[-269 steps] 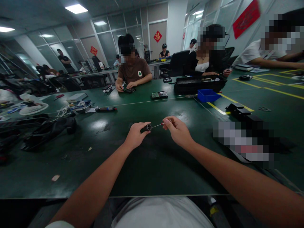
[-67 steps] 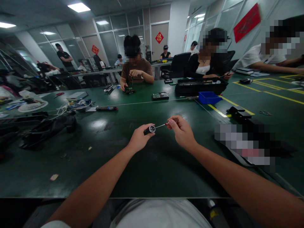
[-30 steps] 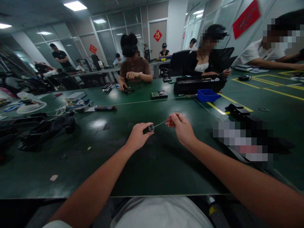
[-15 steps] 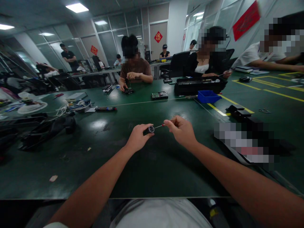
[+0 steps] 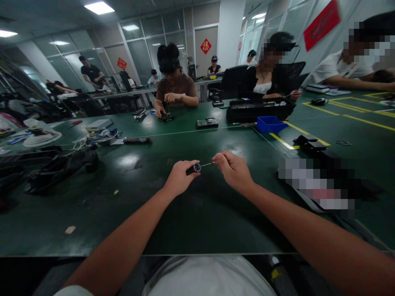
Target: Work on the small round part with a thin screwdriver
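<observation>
I'm clamping a cylinder (image 5: 194,168) in my left hand (image 5: 179,179), my right hand (image 5: 233,171) pressing its pinched screwdriver (image 5: 206,165) back in.

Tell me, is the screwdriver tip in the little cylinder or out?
In, seemingly: the screwdriver shaft meets the cylinder end face; depth cannot be told.

Cylinder (image 5: 193,168) left of screwdriver (image 5: 206,165), above table (image 5: 185,218); bin (image 5: 271,123) behind, right.
</observation>
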Available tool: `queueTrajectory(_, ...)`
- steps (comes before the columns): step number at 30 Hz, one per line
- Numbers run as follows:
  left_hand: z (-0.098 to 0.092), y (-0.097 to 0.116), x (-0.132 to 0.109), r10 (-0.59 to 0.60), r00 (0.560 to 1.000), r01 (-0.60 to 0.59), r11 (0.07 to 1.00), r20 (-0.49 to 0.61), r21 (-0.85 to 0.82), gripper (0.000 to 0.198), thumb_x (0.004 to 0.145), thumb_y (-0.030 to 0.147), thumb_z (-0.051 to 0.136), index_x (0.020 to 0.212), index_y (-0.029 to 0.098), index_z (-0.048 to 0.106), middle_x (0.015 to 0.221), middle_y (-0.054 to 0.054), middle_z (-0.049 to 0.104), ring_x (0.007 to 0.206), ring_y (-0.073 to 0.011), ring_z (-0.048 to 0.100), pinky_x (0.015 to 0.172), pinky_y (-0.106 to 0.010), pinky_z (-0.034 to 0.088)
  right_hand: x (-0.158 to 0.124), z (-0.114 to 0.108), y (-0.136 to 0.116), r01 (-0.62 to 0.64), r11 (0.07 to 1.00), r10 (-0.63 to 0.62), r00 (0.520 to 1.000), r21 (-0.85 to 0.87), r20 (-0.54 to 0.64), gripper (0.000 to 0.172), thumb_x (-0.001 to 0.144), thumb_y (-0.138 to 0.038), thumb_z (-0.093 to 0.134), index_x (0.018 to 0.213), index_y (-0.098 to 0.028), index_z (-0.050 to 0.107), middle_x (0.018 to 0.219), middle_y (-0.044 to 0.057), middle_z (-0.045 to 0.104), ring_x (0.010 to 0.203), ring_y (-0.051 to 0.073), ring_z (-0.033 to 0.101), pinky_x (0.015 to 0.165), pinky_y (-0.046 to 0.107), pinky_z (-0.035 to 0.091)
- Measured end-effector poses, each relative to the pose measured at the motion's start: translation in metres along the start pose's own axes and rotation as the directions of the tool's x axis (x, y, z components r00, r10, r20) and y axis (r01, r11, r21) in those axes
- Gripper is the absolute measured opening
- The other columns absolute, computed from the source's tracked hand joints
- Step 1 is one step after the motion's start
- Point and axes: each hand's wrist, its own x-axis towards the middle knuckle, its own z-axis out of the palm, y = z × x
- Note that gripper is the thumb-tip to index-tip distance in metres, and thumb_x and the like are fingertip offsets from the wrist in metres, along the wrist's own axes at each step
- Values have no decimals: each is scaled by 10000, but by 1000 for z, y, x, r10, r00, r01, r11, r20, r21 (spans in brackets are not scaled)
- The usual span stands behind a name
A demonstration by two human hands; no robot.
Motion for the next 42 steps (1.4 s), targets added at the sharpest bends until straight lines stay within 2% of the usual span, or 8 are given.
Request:
queueTrajectory(6, -1, 0, 0, -28, 1000, 29, 1000, -8, 10, 397, 878, 242, 706, 1271, 256, 648, 1150, -42, 705, 1055, -233, 603, 985, -420, 460, -1, 1, 1, 1, 1000, -1, 1000, 18, 0, 255, 1005, -379, 435, 1074, -246, 641, 783, 14, 666, 653, 180, 589, 610, 313, 402)
queueTrajectory(10, 0, -2, 1, -14, 1000, 14, 1000, -3, 4, 400, 872, 245, 713, 1267, 256, 652, 1159, -43, 702, 1067, -232, 602, 1001, -420, 452, -3, 1, 0, 25, 999, -25, 999, 21, 35, 299, 1020, -405, 400, 965, -246, 647, 772, 14, 647, 670, 181, 582, 629, 322, 392)
queueTrajectory(13, 0, -2, 1, -15, 1000, 15, 1000, -1, 4, 402, 870, 246, 716, 1267, 256, 653, 1156, -43, 702, 1056, -230, 604, 1005, -417, 450, -4, 3, 1, 2, 1000, -2, 1000, 28, 7, 228, 1005, -366, 437, 1073, -246, 618, 761, -1, 633, 624, 167, 553, 612, 321, 384)
queueTrajectory(18, -3, -1, 1, -36, 999, 37, 999, -14, 19, 395, 884, 254, 699, 1275, 246, 641, 1120, -46, 703, 1033, -232, 604, 985, -416, 454, 1, 9, 5, -68, 968, 81, 996, 242, -44, 193, 943, -402, 549, 966, -224, 622, 823, 27, 661, 719, 177, 596, 669, 324, 458)
queueTrajectory(22, -5, 0, 2, 80, 996, -79, 997, -32, 28, 390, 899, 255, 688, 1284, 253, 624, 1215, -49, 686, 1126, -235, 588, 1028, -428, 417, 12, 8, 15, -261, 806, 311, 950, 532, -6, 323, 890, -548, 583, 856, -229, 618, 752, 26, 633, 655, 176, 583, 668, 351, 505)
queueTrajectory(25, -6, 0, 2, 130, 991, -128, 990, -32, 53, 379, 901, 264, 690, 1274, 258, 626, 1250, -48, 680, 1167, -238, 580, 1046, -444, 391, 18, 6, 26, -459, 596, 434, 874, 659, 216, 332, 869, -547, 604, 764, -233, 574, 610, -14, 520, 555, 160, 515, 710, 399, 548)
queueTrajectory(33, -3, -3, 1, 73, 997, -73, 996, -4, 54, 401, 902, 289, 686, 1296, 258, 618, 1208, -49, 688, 1123, -237, 586, 1035, -439, 405, 14, 11, 22, -244, 823, 317, 947, 513, -58, 346, 882, -581, 582, 860, -235, 586, 783, 24, 647, 677, 163, 603, 631, 319, 484)
queueTrajectory(42, -3, 1, 2, 42, 999, -43, 998, 6, 36, 407, 893, 289, 694, 1293, 258, 624, 1172, -46, 694, 1086, -240, 592, 1027, -435, 418, 7, 9, 10, -93, 938, 136, 984, 334, -110, 272, 960, -471, 515, 884, -223, 597, 771, 22, 664, 674, 158, 598, 644, 316, 483)
